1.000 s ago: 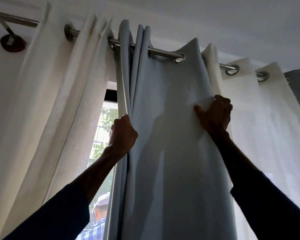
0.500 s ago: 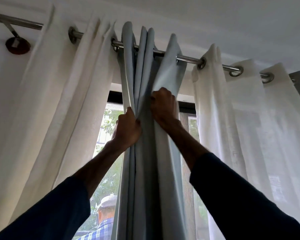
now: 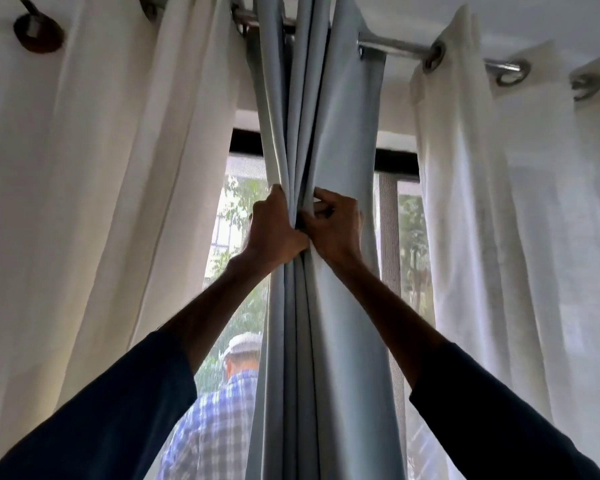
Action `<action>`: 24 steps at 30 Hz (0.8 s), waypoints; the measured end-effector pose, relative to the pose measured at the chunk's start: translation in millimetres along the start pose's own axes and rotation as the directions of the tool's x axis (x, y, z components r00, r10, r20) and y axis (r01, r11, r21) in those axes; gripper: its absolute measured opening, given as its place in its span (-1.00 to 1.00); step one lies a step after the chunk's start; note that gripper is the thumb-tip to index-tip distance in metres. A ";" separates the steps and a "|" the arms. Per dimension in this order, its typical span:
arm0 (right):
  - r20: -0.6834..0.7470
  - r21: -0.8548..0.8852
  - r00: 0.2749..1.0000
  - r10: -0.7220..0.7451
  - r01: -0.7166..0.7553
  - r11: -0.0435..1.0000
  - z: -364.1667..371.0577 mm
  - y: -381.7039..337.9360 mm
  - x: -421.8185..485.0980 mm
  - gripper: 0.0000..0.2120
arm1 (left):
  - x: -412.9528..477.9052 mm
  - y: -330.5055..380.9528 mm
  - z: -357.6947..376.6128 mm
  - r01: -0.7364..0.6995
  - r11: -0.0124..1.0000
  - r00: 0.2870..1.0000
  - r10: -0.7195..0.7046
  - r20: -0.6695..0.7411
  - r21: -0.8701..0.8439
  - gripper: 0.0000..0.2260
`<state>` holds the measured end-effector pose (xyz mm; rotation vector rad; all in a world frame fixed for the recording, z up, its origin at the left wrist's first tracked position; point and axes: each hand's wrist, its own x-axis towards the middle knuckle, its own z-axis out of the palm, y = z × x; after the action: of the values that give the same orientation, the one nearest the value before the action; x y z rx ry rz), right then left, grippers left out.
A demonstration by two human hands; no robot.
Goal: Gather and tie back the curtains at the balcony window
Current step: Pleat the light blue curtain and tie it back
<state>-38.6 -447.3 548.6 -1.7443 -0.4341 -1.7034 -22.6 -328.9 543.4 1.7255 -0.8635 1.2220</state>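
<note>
A pale grey-blue curtain [image 3: 343, 140] hangs bunched into narrow folds from a metal rod [image 3: 395, 48] in the middle of the head view. My left hand [image 3: 274, 230] grips the left folds of the bunch. My right hand [image 3: 333, 226] grips the right folds, its knuckles touching the left hand. Both arms reach up in dark sleeves. A cream curtain [image 3: 118, 168] hangs at the left and a white sheer curtain [image 3: 499, 202] at the right, both on the same rod.
Behind the curtains is the window [image 3: 238, 188] with a dark frame and trees outside. A person in a checked shirt and cap [image 3: 219, 410] stands outside below. A round rod bracket [image 3: 37, 32] sits on the wall at top left.
My right hand has pulled the grey curtain's right edge leftward until it meets my left hand. The curtain is now one tight bunch, and window shows on both sides. The view tilted down.
</note>
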 end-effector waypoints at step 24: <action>0.081 -0.113 0.918 0.388 -0.378 0.919 -49.4 68.7 -318.8 -0.80 | -305.5 -51.3 57.7 0.335 0.923 0.932 -0.354 0.075 0.190 -0.78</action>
<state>-63.5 -464.7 220.2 -1.8473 -0.0439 -1.3765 -44.2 -339.1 229.2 1.9996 -0.4916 0.9956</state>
